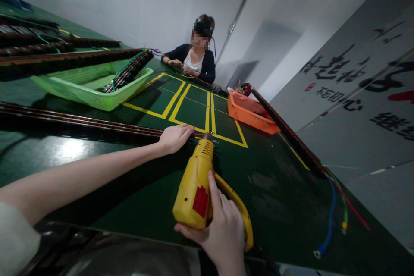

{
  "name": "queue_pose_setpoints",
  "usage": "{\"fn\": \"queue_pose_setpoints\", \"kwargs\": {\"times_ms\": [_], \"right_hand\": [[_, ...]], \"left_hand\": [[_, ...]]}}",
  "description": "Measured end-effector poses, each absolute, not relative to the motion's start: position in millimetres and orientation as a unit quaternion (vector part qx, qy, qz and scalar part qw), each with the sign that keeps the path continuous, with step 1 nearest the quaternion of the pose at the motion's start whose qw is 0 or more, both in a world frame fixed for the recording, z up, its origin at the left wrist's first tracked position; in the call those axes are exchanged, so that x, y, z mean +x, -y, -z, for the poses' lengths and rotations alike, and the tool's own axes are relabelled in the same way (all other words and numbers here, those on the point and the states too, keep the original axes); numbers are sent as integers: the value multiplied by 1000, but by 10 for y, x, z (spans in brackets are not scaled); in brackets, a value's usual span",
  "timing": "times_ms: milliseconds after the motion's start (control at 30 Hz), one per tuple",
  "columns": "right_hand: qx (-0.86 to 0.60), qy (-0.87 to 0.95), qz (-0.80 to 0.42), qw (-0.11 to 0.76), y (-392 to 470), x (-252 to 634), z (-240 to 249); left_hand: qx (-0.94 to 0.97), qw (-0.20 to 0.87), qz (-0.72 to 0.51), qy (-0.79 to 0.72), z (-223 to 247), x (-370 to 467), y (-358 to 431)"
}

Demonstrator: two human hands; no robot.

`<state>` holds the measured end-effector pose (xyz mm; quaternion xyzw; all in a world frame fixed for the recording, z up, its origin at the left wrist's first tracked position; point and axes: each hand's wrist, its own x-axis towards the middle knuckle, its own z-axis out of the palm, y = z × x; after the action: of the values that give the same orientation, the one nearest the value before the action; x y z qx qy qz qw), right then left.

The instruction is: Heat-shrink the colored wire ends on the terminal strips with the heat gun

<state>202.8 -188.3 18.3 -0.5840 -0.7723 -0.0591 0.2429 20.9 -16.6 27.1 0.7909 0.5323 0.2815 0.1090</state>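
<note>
My right hand [224, 222] is wrapped round the handle of a yellow heat gun [190, 194] with a red label. Its metal nozzle [207, 137] points away from me, close to several wires [198, 135], red and blue among them, with ring terminals on their ends. My left hand [176, 139] is closed over these wires at the end of a long dark strip assembly [97, 124] with copper-coloured rails. Its fingertips are partly hidden, a short way left of the nozzle.
A green basket [106, 100] holding part of another strip stands at left, beside stacked strips [54, 58]. An orange basket [254, 116] sits at right, near a long strip [287, 131] with coloured cables [333, 211]. Yellow tape marks the green table [278, 207]. Across it sits a person [196, 60].
</note>
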Motion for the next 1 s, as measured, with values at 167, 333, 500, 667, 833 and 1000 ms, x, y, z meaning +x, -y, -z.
{"fn": "queue_pose_setpoints", "kwargs": {"times_ms": [167, 333, 500, 667, 833, 1000], "right_hand": [[-642, 735, 92, 198, 1701, 2204, -215], [-686, 700, 111, 164, 1597, 2344, -248], [-665, 722, 105, 157, 1619, 2384, -252], [-645, 745, 45, 165, 1724, 2422, -298], [-604, 772, 100, 170, 1707, 2323, -687], [-478, 860, 150, 97, 1355, 1764, -1154]], "left_hand": [[824, 29, -254, -505, -226, 188, 168], [852, 6, -195, -485, -215, 173, 190], [870, -1, -131, -476, -405, 121, 181], [830, 45, -173, -528, -991, -255, 88], [779, 55, -383, -494, -1665, -847, 293], [801, 30, -367, -473, -1956, -1279, 867]]}}
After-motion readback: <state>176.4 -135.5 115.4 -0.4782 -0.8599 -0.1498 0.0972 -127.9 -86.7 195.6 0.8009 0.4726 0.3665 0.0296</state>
